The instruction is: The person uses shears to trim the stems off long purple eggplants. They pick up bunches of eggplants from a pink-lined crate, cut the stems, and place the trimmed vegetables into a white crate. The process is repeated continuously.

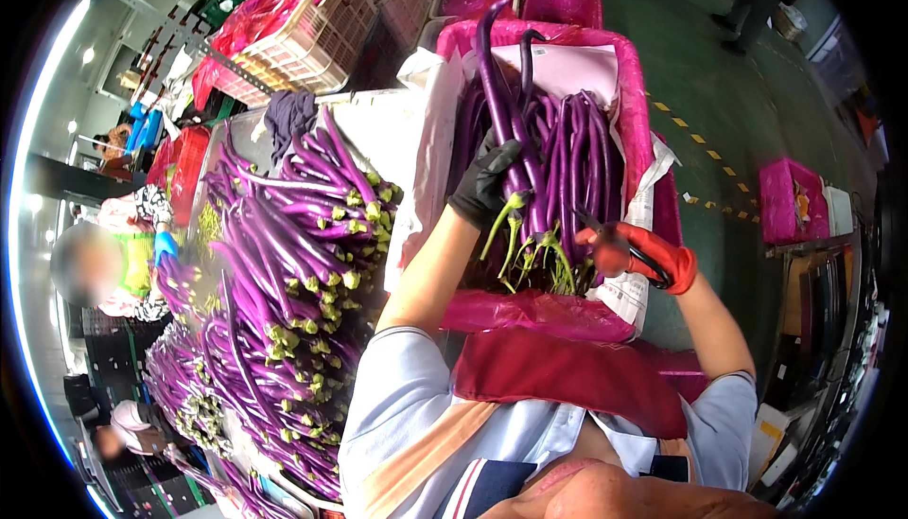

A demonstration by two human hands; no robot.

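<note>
My left hand, in a dark glove, grips a couple of long purple eggplants by their stem half, above the pink-lined crate. Their green stems hang toward me and one tip curves over the crate's far edge. My right hand, in a red glove, holds dark-handled scissors or snips at the right of the stems, the blades pointing up and left. In the crate, more long eggplants lie side by side on paper, stems toward me.
At my left, a metal table bears a large heap of eggplants and a dark cloth. A co-worker with a blue glove stands across it. White crates are stacked at the back left; another pink crate stands at right.
</note>
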